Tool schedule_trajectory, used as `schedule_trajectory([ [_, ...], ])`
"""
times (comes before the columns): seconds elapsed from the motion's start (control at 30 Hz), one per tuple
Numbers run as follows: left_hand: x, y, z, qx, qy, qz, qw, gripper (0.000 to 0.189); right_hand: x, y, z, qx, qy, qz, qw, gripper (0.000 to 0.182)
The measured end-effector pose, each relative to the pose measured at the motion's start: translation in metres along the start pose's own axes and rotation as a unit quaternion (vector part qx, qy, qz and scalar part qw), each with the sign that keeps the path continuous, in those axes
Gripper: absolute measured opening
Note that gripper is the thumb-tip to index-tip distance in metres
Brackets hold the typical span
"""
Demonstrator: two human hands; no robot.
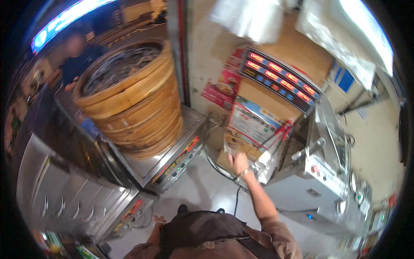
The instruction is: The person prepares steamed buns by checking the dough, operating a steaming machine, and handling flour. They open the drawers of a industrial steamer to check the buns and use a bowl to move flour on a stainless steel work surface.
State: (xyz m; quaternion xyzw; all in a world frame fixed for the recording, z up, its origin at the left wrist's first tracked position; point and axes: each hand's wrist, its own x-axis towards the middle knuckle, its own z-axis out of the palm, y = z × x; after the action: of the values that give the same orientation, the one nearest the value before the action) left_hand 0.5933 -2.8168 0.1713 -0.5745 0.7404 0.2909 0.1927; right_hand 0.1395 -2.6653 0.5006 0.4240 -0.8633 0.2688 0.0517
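My right hand [238, 163] reaches forward to the lower edge of a printed poster [249, 121], beside crumpled whitish plastic [265, 166]. Its fingers are curled, and blur hides whether they grip anything. A bracelet circles that wrist. Low at my left side hangs my left hand [158, 220], fingers loosely apart, with nothing seen in it. Ahead and to the left, a tall stack of bamboo steamers [139, 106] stands on a stainless-steel steamer base [174, 166] with knobs and small lights. Dark contents, unclear to me, show in its top.
A person [81, 58] stands beyond the steamers. Left of me is a steel cabinet [71, 200]. A steel machine [307, 191] with a lever stands at right. Above the poster is a red-lit digital display [281, 79]. White bags [249, 16] hang overhead. A black cable [237, 199] crosses the floor.
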Motion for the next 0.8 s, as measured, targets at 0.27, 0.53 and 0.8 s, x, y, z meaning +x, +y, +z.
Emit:
schedule_trajectory([
  [0.27,-0.034,0.009,-0.018,-0.144,0.042,-0.151,0.977,0.041,-0.122,0.044,0.099,0.086,-0.169,0.113,0.975,0.033],
  [0.53,-0.046,0.03,-0.032,-0.178,0.059,-0.193,0.963,0.047,-0.106,0.087,0.084,0.077,-0.112,0.159,0.978,0.043],
  [0.8,-0.044,0.058,-0.046,-0.197,0.082,-0.202,0.956,0.054,-0.109,0.065,0.106,0.108,-0.157,0.178,0.965,0.045],
])
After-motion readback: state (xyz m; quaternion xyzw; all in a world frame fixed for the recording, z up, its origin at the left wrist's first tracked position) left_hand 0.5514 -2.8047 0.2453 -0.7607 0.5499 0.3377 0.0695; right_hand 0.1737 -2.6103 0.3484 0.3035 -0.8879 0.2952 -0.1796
